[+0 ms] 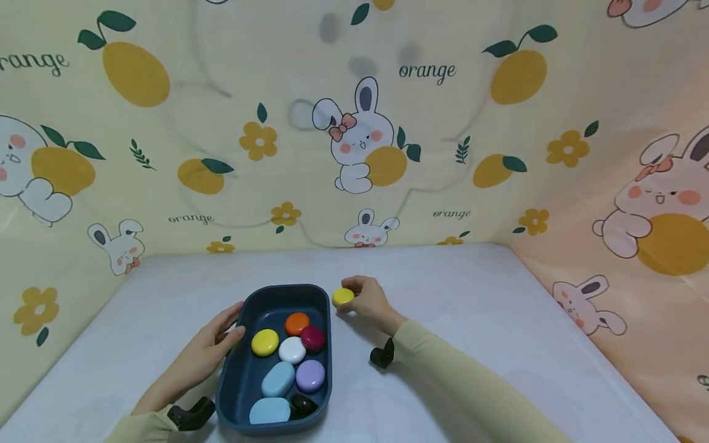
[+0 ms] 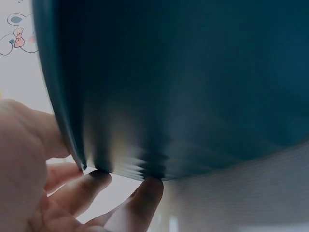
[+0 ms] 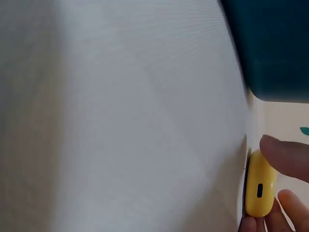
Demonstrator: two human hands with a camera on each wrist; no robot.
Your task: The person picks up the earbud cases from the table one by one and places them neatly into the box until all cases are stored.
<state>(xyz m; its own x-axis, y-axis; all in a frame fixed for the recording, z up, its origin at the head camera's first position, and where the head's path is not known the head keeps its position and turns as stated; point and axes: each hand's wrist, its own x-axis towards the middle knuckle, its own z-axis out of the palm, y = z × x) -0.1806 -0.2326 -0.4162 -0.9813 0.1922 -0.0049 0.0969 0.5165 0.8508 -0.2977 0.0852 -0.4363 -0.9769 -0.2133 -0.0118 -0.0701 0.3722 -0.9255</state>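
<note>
A dark blue tray (image 1: 232,394) stands on the white table, holding several smooth, rounded cases in different colours. My left hand (image 1: 213,344) grips the tray's left wall, thumb at the rim; in the left wrist view its fingertips (image 2: 153,186) touch the outer wall. Just right of the tray's far end, my right hand (image 1: 368,301) holds a yellow earbud case (image 1: 343,298) between thumb and fingers. A dark slot shows on the side of this case (image 3: 260,193) in the right wrist view, where it sits at the table surface.
In the tray lie a yellow case (image 1: 264,343), an orange one (image 1: 297,323), a dark red one (image 1: 312,338), a white one (image 1: 292,350), a purple one (image 1: 310,376), light blue ones (image 1: 278,379) and a black one (image 1: 303,405). A patterned curtain (image 1: 266,80) surrounds the table (image 1: 471,295).
</note>
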